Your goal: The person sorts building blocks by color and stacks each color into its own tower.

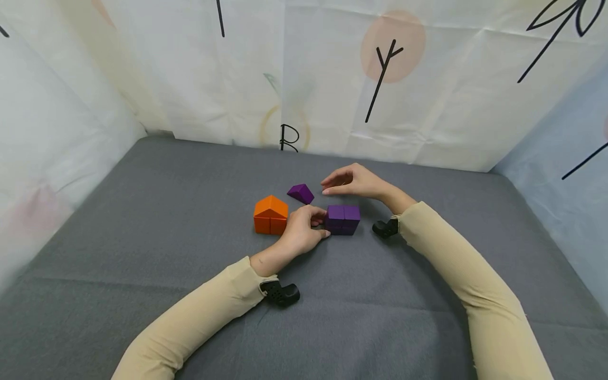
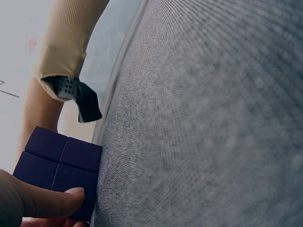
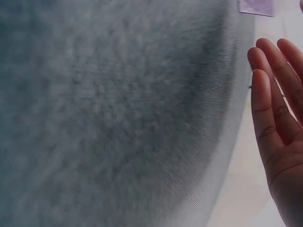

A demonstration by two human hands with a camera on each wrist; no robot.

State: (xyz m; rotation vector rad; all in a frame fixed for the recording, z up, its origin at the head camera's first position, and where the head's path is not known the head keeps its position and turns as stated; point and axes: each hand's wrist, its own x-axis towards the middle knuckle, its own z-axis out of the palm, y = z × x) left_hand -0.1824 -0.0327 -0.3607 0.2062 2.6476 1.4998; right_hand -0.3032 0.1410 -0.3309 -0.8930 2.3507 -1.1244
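Note:
A stack of purple cubes (image 1: 342, 219) stands on the grey cloth, showing two by two squares on its front. My left hand (image 1: 304, 230) grips its left end. In the left wrist view, the thumb (image 2: 66, 201) lies across the lower front of the purple cubes (image 2: 45, 144), and the other fingers are mostly hidden. Behind and above the cubes, my right hand (image 1: 356, 181) hovers with extended fingers and nothing in them. A purple wedge block (image 1: 301, 193) lies left of that hand, apart from it. The right wrist view shows the extended fingers (image 3: 265, 99) too.
Left of my left hand stands an orange block house (image 1: 271, 215), a wedge roof on top of cubes. Black wrist cameras (image 1: 280, 293) hang from both sleeves. A white printed curtain (image 1: 323, 79) rises behind the grey table (image 1: 157, 211).

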